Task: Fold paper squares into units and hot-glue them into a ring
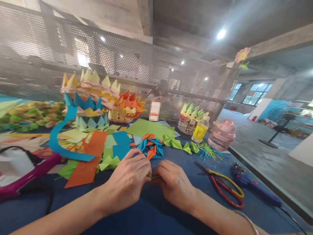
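Observation:
My left hand (pixel 133 173) and my right hand (pixel 172 179) meet at the middle front of the blue table. Both have their fingers closed on a small green piece of paper (pixel 154 177), most of which the fingers hide. Just beyond my fingertips lies a cluster of folded blue and orange paper pieces (pixel 156 150). Folded green paper pieces (pixel 174 142) trail off to its right. Left of my left hand are more folded green pieces (pixel 109 163), an orange paper strip (pixel 86 160) and blue paper squares (pixel 121 143).
Scissors (pixel 225 189) and a blue glue gun (pixel 254 186) lie at right. Behind them stand a pink bottle (pixel 222 135) and a yellow-labelled bottle (pixel 201 130). A curled blue strip (pixel 57 147) and a magenta object (pixel 36 173) are at left. Folded-paper baskets (pixel 91 112) line a perforated screen (pixel 137 65).

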The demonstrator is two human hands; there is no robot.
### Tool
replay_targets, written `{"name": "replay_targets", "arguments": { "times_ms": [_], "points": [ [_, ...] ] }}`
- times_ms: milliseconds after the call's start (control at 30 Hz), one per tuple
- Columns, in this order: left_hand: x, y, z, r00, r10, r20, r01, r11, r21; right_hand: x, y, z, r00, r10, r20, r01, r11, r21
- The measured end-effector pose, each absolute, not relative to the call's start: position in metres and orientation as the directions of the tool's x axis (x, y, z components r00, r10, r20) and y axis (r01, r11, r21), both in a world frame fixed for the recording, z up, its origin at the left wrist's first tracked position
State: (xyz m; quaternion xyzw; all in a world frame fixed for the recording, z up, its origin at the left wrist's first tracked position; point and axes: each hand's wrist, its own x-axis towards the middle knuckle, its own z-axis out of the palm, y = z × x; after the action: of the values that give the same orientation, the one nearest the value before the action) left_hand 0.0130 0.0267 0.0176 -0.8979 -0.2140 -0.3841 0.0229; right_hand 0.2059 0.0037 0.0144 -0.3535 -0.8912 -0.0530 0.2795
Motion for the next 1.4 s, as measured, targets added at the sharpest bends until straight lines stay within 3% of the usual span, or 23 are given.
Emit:
{"name": "replay_targets", "arguments": {
  "times_ms": [100,200,300,367,433,600,767,1133,1400],
  "points": [
    [0.013,0.027,0.02,0.594,0.387,0.705,0.401,-0.902,0.158,0.209,0.006,0.016,-0.578,0.624,0.527,0.649,0.742,-0.168],
    [0.009,0.03,0.027,0.582,0.442,0.682,0.425,-0.881,0.209,0.213,0.009,0.019,-0.509,0.701,0.5,0.646,0.695,-0.316],
    [0.0,0.038,0.034,0.539,0.473,0.697,0.477,-0.853,0.21,0.218,0.014,0.022,-0.382,0.827,0.411,0.67,0.555,-0.493],
    [-0.008,0.046,0.039,0.476,0.52,0.71,0.517,-0.818,0.252,0.221,0.018,0.023,-0.314,0.882,0.351,0.696,0.465,-0.547],
    [-0.014,0.055,0.043,0.428,0.581,0.692,0.544,-0.778,0.316,0.223,0.02,0.023,-0.281,0.904,0.322,0.715,0.421,-0.558],
    [-0.021,0.067,0.045,0.498,0.722,0.481,0.585,-0.689,0.428,0.224,0.021,0.024,-0.266,0.916,0.299,0.728,0.394,-0.561],
    [-0.019,0.066,0.037,0.526,0.754,0.394,0.67,-0.653,0.354,0.224,0.02,0.025,-0.282,0.914,0.29,0.726,0.401,-0.558],
    [-0.013,0.061,0.037,0.537,0.756,0.375,0.643,-0.654,0.399,0.223,0.017,0.028,-0.303,0.913,0.274,0.742,0.406,-0.534],
    [-0.012,0.056,0.034,0.503,0.675,0.54,0.617,-0.718,0.322,0.224,0.016,0.03,-0.275,0.926,0.258,0.76,0.373,-0.533]
  ]
}}
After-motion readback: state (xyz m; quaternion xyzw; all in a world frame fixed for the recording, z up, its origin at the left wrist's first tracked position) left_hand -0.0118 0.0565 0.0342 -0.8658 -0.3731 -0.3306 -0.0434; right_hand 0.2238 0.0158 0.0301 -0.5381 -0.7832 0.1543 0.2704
